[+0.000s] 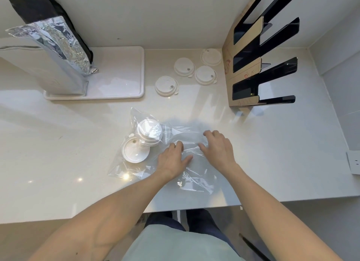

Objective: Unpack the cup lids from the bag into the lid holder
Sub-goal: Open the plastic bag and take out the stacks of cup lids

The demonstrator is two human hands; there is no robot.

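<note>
Fingers of both hands, left (172,159) and right (218,147), are spread flat on the bag (187,143), probably to pin it; lids (149,132) are bunched at its left end, holder (245,65) stood far right.

I have a single view, from a wide-angle camera worn on the head, looking forward and steeply down over the desk (272,153). It sits close: both forearms run up from the near edge into mid-frame. The wall bounds the far side, the desk's near edge and the person's legs fill the bottom. Straight lines bow toward the borders.
</note>
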